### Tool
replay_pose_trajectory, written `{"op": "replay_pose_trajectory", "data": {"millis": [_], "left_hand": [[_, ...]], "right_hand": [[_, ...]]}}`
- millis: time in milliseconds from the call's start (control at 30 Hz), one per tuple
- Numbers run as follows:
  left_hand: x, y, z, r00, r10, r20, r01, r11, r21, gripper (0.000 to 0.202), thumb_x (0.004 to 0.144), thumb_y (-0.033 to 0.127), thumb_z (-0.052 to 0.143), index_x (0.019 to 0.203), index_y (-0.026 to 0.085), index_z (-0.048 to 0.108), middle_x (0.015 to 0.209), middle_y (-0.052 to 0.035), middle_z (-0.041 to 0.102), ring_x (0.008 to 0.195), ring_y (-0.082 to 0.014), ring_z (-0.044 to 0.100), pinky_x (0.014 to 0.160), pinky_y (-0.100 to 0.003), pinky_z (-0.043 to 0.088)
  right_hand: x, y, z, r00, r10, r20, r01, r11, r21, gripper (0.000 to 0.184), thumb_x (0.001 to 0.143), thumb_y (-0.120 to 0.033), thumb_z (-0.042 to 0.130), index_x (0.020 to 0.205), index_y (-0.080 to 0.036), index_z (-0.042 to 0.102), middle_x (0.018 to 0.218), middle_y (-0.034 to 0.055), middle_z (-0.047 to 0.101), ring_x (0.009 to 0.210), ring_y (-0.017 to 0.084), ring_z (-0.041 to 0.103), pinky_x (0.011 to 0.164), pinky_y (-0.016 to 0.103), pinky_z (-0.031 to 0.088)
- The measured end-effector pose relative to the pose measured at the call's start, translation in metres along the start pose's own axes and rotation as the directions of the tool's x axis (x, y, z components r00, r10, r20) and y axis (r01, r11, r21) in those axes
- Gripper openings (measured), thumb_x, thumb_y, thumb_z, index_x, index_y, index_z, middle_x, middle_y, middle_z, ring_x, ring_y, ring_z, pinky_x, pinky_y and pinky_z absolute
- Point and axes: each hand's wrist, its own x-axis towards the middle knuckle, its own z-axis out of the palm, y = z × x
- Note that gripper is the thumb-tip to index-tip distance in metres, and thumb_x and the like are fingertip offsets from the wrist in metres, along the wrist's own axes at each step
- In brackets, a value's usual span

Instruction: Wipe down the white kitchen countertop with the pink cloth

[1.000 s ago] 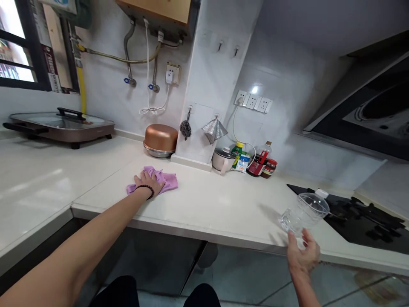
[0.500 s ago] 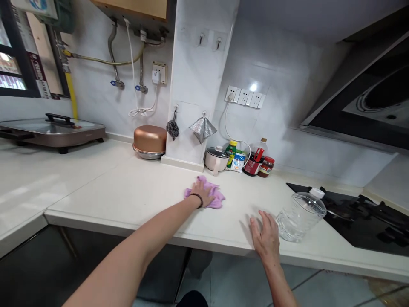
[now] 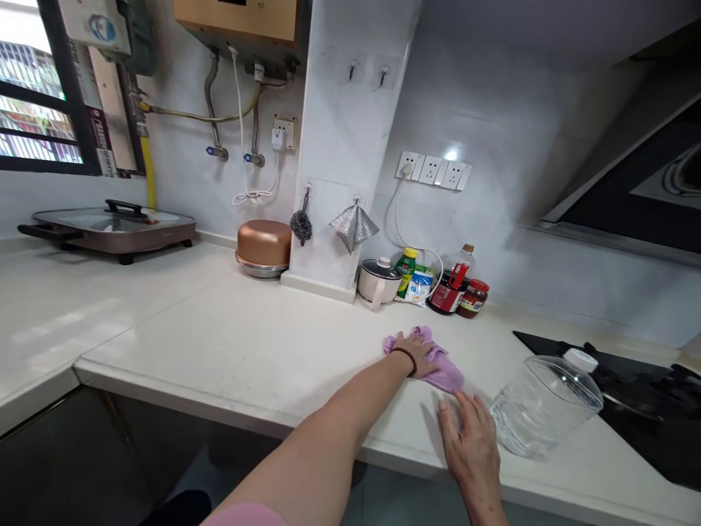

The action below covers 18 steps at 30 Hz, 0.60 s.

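My left hand point(image 3: 416, 352) presses flat on a purple cloth point(image 3: 446, 372) lying on the white countertop point(image 3: 246, 343), its fingers spread over the fabric. A dark bead bracelet circles that wrist. Close to the counter's front edge, my right hand point(image 3: 469, 443) lies flat and open on the surface, holding nothing. Just right of it stands a clear plastic jug point(image 3: 545, 405) with a white cap, tilted toward the stove. The cloth sits between the jug and the jars at the wall.
A black gas hob point(image 3: 635, 387) fills the right end. Against the wall stand a small white pot point(image 3: 379, 280), bottles and jars point(image 3: 454, 288), a copper bowl point(image 3: 263, 245), and an electric grill pan point(image 3: 109, 226) at the far left. A range hood point(image 3: 646, 190) hangs at the right.
My left hand has slid the purple cloth rightward along the counter. My right hand set the clear jug down near the hob, let go, and now rests flat beside it.
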Motion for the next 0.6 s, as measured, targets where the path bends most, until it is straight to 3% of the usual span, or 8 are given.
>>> {"op": "replay_pose_trajectory", "data": {"millis": [233, 433, 600], "left_hand": [[-0.049, -0.100, -0.038, 0.998, -0.070, -0.002, 0.070, 0.996, 0.055, 0.082, 0.097, 0.073, 0.033, 0.167, 0.029, 0.031, 0.177, -0.0108, 0.025, 0.165, -0.0299, 0.013, 0.128, -0.064, 0.016], [-0.108, -0.201, -0.076, 0.964, -0.261, -0.058, 0.266, 0.958, 0.110, 0.077, 0.099, 0.070, 0.034, 0.167, 0.034, 0.030, 0.175, -0.0093, 0.029, 0.162, -0.0314, 0.022, 0.127, -0.069, 0.014], [-0.147, -0.259, -0.093, 0.935, -0.343, -0.093, 0.353, 0.927, 0.126, 0.074, 0.100, 0.068, 0.033, 0.167, 0.037, 0.031, 0.175, -0.0048, 0.032, 0.162, -0.0334, 0.023, 0.126, -0.072, 0.010]], "right_hand": [[-0.001, 0.002, -0.004, 1.000, 0.009, 0.002, -0.009, 1.000, 0.001, 0.066, 0.104, -0.070, 0.036, 0.128, -0.017, 0.066, 0.131, 0.0193, 0.064, 0.138, 0.041, 0.047, 0.117, 0.061, 0.039], [-0.004, 0.014, -0.003, 0.996, 0.089, 0.030, -0.088, 0.995, -0.040, 0.061, 0.098, -0.071, 0.041, 0.124, -0.022, 0.069, 0.132, 0.0176, 0.065, 0.138, 0.043, 0.048, 0.116, 0.064, 0.041], [0.001, 0.030, -0.008, 0.983, 0.127, 0.132, -0.113, 0.987, -0.112, 0.060, 0.096, -0.067, 0.047, 0.125, -0.021, 0.070, 0.134, 0.0179, 0.065, 0.136, 0.045, 0.051, 0.113, 0.067, 0.044]]}}
